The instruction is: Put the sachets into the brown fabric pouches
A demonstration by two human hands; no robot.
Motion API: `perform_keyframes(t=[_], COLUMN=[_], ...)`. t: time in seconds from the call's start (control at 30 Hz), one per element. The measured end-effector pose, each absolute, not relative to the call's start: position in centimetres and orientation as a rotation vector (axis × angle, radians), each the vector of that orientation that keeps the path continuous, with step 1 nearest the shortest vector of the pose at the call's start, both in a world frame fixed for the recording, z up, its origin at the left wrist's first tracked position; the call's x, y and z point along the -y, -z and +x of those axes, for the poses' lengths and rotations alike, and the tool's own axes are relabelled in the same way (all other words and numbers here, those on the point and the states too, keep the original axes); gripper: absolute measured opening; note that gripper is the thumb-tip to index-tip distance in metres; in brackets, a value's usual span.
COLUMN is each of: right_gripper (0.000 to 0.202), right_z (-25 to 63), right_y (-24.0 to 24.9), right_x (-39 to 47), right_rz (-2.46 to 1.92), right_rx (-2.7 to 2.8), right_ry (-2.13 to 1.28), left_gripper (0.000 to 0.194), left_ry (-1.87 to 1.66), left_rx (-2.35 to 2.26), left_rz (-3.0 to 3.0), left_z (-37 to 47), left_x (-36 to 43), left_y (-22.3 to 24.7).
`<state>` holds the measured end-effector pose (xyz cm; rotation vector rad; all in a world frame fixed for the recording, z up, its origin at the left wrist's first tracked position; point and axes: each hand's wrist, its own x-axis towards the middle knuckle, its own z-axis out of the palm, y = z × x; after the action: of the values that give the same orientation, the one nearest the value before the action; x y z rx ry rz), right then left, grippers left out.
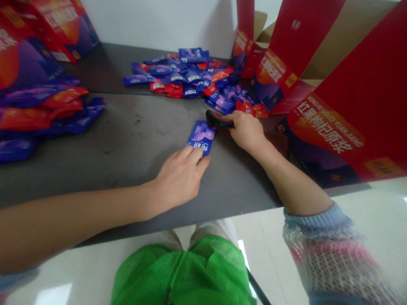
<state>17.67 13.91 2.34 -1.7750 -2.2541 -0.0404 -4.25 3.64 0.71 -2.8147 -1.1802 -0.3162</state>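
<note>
A blue and purple sachet (202, 134) lies flat on the grey table (140, 161). The fingers of my left hand (179, 176) are pressed together on its near end and hold it against the surface. My right hand (247, 130) is closed around a black handheld tool (219, 122), whose exact kind I cannot make out. The tool's rounded tip is at the sachet's far right corner; whether it touches is unclear. Just beyond my right hand lies the edge of a loose pile of blue and red sachets (187, 76).
Tall red cartons (343, 127) with open tops stand along the right side. Another heap of sachets (47, 110) lies at the left, before more red cartons (60, 25). A white wall (159, 21) rises behind the table. The table's front edge runs below my forearms.
</note>
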Motion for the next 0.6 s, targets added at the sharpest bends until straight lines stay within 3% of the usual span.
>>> perform_keyframes(t=[0.23,0.6], right_gripper=[0.032,0.038], right_z=[17.4,14.7], right_y=[-3.1,-1.6], right_x=[-13.1,-10.9], right_rz=[-1.413,-0.891], right_rx=[2.078,2.564], right_ry=[0.05,-0.321], left_gripper=[0.044,0.036], left_ry=[0.264,0.421], left_rx=[1.208,1.206], left_rz=[-2.805,-2.745], left_z=[-4.1,-4.1], left_x=[-3.5,-3.0], left_y=[-0.8,-0.1])
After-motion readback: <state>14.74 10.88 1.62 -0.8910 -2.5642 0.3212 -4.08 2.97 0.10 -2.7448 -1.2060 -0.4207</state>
